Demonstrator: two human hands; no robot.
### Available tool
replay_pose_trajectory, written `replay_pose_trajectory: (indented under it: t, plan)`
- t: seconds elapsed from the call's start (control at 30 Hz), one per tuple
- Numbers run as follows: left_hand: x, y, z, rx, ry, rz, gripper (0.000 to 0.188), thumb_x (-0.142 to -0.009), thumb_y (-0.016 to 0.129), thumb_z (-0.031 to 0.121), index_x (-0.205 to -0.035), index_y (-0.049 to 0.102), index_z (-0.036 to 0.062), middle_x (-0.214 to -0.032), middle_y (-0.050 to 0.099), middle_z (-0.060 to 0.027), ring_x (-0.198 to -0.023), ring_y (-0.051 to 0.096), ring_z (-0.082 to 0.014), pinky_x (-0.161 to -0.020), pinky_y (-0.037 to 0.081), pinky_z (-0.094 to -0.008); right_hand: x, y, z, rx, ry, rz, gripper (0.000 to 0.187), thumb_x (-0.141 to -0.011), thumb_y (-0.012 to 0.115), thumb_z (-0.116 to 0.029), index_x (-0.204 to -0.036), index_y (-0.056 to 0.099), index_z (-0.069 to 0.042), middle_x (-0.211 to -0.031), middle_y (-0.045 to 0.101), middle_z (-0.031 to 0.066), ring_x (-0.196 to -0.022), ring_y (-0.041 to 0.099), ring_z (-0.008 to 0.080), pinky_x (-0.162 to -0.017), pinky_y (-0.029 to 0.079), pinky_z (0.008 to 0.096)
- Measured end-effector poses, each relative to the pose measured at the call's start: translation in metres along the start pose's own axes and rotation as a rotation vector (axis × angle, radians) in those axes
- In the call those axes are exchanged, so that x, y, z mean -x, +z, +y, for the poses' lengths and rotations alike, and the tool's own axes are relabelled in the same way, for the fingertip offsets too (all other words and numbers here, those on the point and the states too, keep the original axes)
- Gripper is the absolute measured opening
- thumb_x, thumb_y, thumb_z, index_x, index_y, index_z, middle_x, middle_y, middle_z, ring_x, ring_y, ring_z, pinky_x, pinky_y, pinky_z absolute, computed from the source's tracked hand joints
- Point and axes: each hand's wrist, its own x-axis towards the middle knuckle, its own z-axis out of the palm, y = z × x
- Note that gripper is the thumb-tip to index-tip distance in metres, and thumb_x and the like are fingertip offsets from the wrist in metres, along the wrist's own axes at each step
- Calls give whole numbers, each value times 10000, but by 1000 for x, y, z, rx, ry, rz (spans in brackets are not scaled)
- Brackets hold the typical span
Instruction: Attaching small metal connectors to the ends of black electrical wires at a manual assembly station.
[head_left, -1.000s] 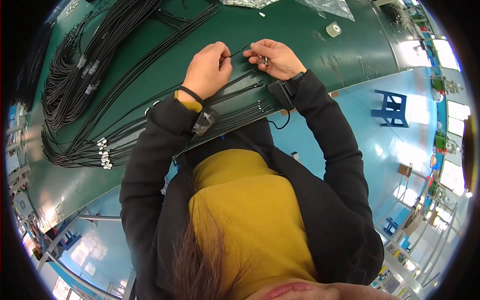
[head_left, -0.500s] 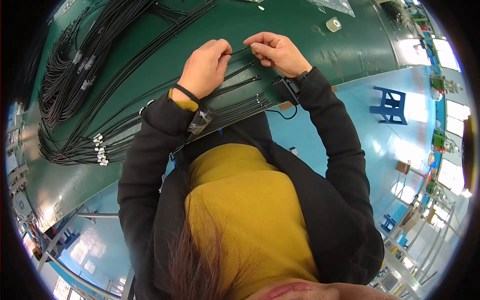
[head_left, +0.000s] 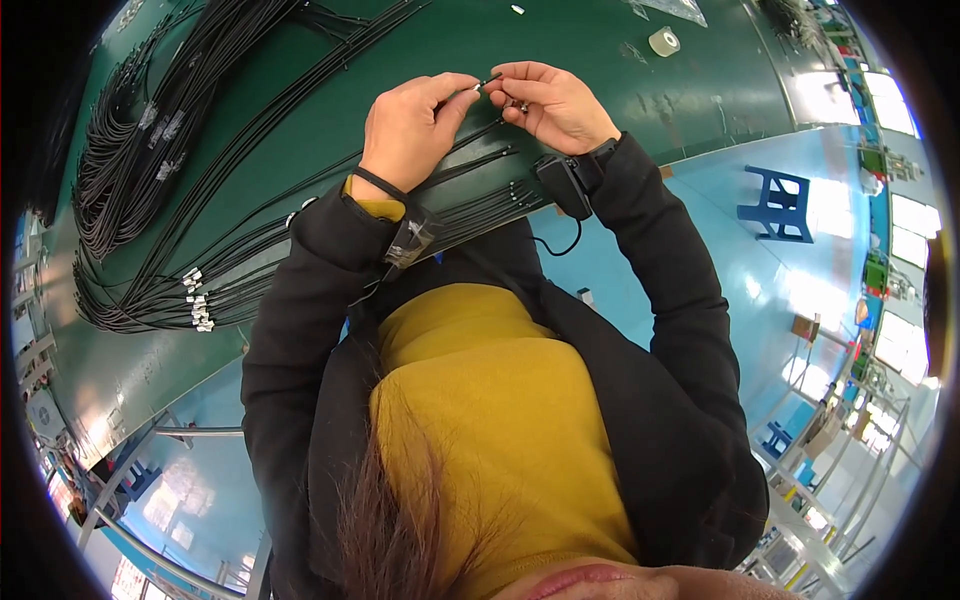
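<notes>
My left hand [head_left: 408, 130] pinches a thin black cable [head_left: 487, 81] close to its end, with a small white bit showing at the fingertips. My right hand [head_left: 552, 108] meets it from the other side, thumb and forefinger closed on the cable's tip. Something small and shiny [head_left: 518, 105] sits among the right fingers; its kind is too small to make out. Below the hands, loose cable ends [head_left: 500, 152] lie on the green table, and a row of further black cables [head_left: 480, 215] runs along the near edge.
A thick bundle of black cables [head_left: 110, 190] lies at the left of the table [head_left: 600, 110], with white connectors [head_left: 200, 310] nearer me. A tape roll [head_left: 664, 41] stands at the far right. A blue stool [head_left: 775, 205] is on the floor to the right.
Both hands have moved slightly, bringing their fingertips closer together. The cable end between them now points up to the right, and the shiny bit in my right fingers has come into sight.
</notes>
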Motion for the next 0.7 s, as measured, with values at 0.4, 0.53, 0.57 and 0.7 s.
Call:
replay_pose_trajectory:
  t: [0.4,0.53,0.57,0.7]
  plan:
    - [5,3,-4,-135,66,-67,120,-814,663,75,-933,665,62,-732,610,-85,-614,581,-204,-572,469,-294,1,-11,-2,104,23,-36,177,-923,614,-185,-945,598,-10,-807,629,54,-609,508,41,-461,381,155]
    - [7,3,-3,-173,113,-79,119,-808,665,83,-927,665,75,-716,596,-89,-618,579,-242,-571,467,-321,0,-7,-3,273,16,-7,179,-926,613,-201,-925,603,-22,-772,625,35,-584,496,24,-444,364,146]
    - [7,3,-3,-179,121,-79,121,-807,666,86,-928,664,78,-713,593,-90,-620,578,-249,-570,467,-327,0,-7,-3,334,11,6,180,-924,616,-204,-913,605,-25,-755,624,30,-575,494,22,-440,363,147]
    - [7,2,-2,-186,121,-77,123,-808,665,91,-930,662,82,-708,587,-90,-621,577,-255,-568,464,-334,-1,-5,-7,358,9,24,184,-921,621,-207,-900,605,-25,-732,624,21,-558,492,17,-431,361,147]
